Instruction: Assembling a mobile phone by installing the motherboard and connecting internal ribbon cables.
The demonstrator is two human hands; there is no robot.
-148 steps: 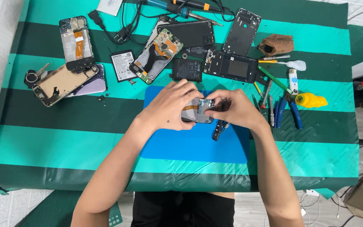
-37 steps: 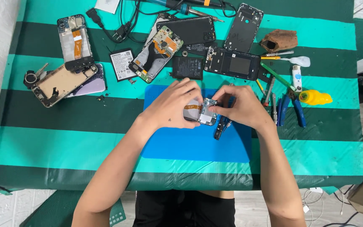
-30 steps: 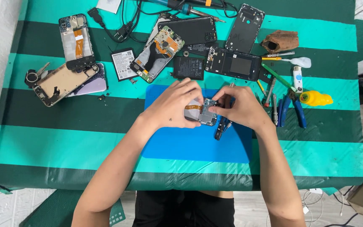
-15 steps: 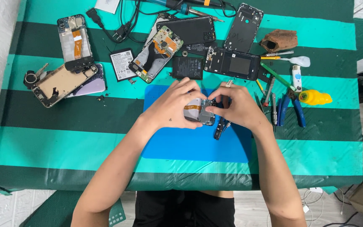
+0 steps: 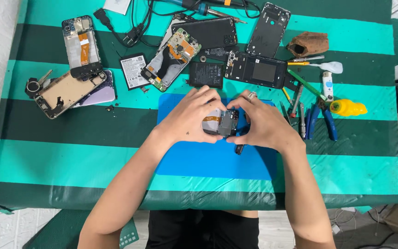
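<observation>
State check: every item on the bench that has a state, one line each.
left hand: gripping the opened phone
right hand: gripping the opened phone
opened phone: held over blue mat, internals exposed
blue mat: flat on table
phone frame with orange flex: back off, lying flat
black back cover: detached
loose battery: removed, lying flat
blue-handled pliers: lying unused

Left hand [image 5: 187, 117], right hand [image 5: 261, 124] side by side, fingers curled inward, forearms converging

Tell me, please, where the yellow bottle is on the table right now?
In the head view, the yellow bottle lies on its side near the table's right edge, on the person's right, just past the blue-handled pliers and below the small white stick.
</observation>
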